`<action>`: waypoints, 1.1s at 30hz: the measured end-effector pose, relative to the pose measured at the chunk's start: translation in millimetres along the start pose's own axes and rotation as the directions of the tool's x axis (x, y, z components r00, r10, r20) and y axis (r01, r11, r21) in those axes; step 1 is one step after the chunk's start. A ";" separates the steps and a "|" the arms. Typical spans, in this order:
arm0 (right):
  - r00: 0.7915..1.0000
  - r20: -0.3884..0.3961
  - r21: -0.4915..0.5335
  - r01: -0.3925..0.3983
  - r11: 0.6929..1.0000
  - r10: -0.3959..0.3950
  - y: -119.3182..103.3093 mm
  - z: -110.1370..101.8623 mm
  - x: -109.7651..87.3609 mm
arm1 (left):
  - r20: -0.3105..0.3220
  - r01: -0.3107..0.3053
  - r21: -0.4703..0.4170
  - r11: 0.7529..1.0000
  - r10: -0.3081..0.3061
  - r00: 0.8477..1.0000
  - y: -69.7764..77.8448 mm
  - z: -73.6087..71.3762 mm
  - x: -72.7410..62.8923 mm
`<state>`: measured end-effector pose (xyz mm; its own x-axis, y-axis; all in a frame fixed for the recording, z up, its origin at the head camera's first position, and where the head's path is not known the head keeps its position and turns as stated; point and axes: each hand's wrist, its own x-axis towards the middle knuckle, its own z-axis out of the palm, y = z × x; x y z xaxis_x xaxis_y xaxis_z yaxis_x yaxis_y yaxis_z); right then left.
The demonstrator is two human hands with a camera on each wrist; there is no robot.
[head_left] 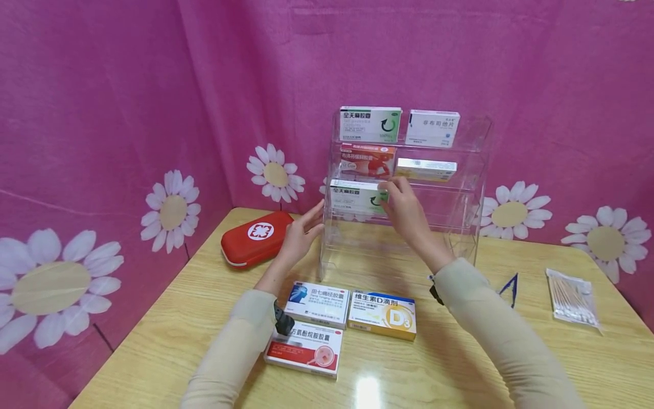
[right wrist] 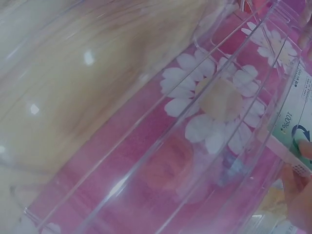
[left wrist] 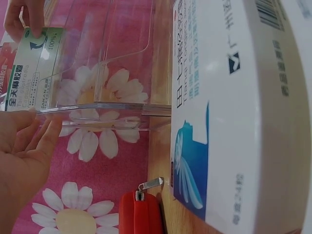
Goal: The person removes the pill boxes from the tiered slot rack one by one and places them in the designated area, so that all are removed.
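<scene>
My right hand point(head_left: 403, 211) pinches the right end of a white-and-green medicine box point(head_left: 356, 199), which sits in the third tier of a clear acrylic display rack point(head_left: 398, 236). In the right wrist view, thumb and fingers hold the same box point(right wrist: 292, 122) by its edge. At the rack's left side is my left hand point(head_left: 301, 236), its fingers touching the side panel; the left wrist view shows that hand point(left wrist: 24, 151) at the panel's edge. Higher tiers hold another white-and-green box point(head_left: 370, 125), a white box point(head_left: 432, 129), an orange-red box point(head_left: 367, 161) and a white-and-yellow box point(head_left: 426, 169).
In front of the rack lie a blue-and-white box point(head_left: 318, 304), a yellow vitamin D box point(head_left: 382, 316) and a red-and-white box point(head_left: 306, 351). A red zip case point(head_left: 255, 240) rests left, a bag of cotton swabs point(head_left: 572, 298) right. Blue tweezers point(head_left: 511, 288) lie near my right sleeve.
</scene>
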<state>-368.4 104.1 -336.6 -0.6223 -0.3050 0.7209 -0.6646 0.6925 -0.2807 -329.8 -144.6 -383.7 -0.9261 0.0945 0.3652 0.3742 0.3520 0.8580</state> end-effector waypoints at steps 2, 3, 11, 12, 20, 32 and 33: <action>1.000 -0.015 0.027 0.002 1.000 -0.002 -0.1 0.9 0.3 | 0.002 0.005 -0.001 1.000 -0.005 1.000 -0.7 0.3 0.5; 1.000 -0.024 0.043 0.005 0.999 -0.004 -0.1 1.0 0.4 | 0.003 0.008 -0.001 1.000 -0.007 1.000 -1.0 0.6 0.7; 0.991 -0.131 0.133 -0.012 0.991 0.029 -0.1 -3.9 0.4 | 0.001 0.007 -0.006 1.000 -0.007 1.000 -1.8 1.8 0.2; 0.989 -0.147 0.139 -0.015 0.990 0.035 0.2 -4.9 0.4 | -0.001 0.007 -0.009 1.000 -0.007 1.000 -1.4 1.7 0.0; 0.963 -0.265 0.132 -0.008 0.991 0.043 -0.3 -18.0 -3.8 | -0.010 -0.018 -0.001 1.000 0.018 1.000 -1.1 1.4 0.1; 0.952 -0.301 0.161 0.004 0.987 0.045 -6.1 -47.4 -38.6 | -0.010 -0.015 -0.006 1.000 0.015 1.000 -1.7 1.4 0.5; 0.955 -0.294 0.153 0.009 0.988 0.036 -7.0 -49.8 -43.1 | -0.011 -0.011 -0.005 1.000 0.011 1.000 -1.4 1.3 0.6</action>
<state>-316.3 144.9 -334.1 -0.4971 -0.0743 0.8645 -0.7258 0.5816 -0.3673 -331.0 -143.8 -385.1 -0.9214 0.0885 0.3783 0.3846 0.3466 0.8556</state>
